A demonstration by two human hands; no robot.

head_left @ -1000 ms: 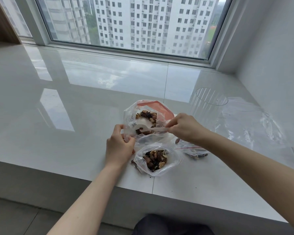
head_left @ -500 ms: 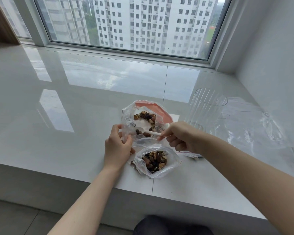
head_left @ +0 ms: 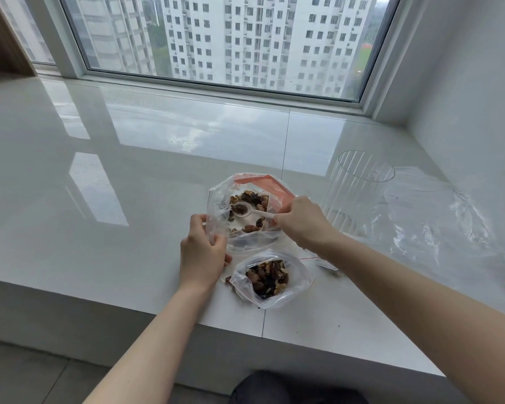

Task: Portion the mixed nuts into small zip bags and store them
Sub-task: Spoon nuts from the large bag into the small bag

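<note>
A large clear bag [head_left: 216,199] with an orange-red panel stands open on the white ledge, mixed nuts [head_left: 252,198] inside. My left hand [head_left: 201,252] grips the bag's near left edge. My right hand [head_left: 302,223] pinches the handle of a white plastic spoon [head_left: 250,210]; its bowl lies inside the bag with a few nuts on it. In front of the large bag lies a small zip bag [head_left: 295,282], open and partly filled with nuts. Another small zip bag [head_left: 327,265] is mostly hidden behind my right forearm.
A clear ribbed plastic container [head_left: 359,185] stands to the right of the large bag. Crumpled clear plastic [head_left: 438,225] lies further right by the white wall. The ledge edge [head_left: 187,319] runs just below the small bag. A window spans the back.
My right hand has shifted right and up, and the spoon's bowl now sits further back in the large bag with nuts on it. My left hand keeps its hold on the bag's edge.
</note>
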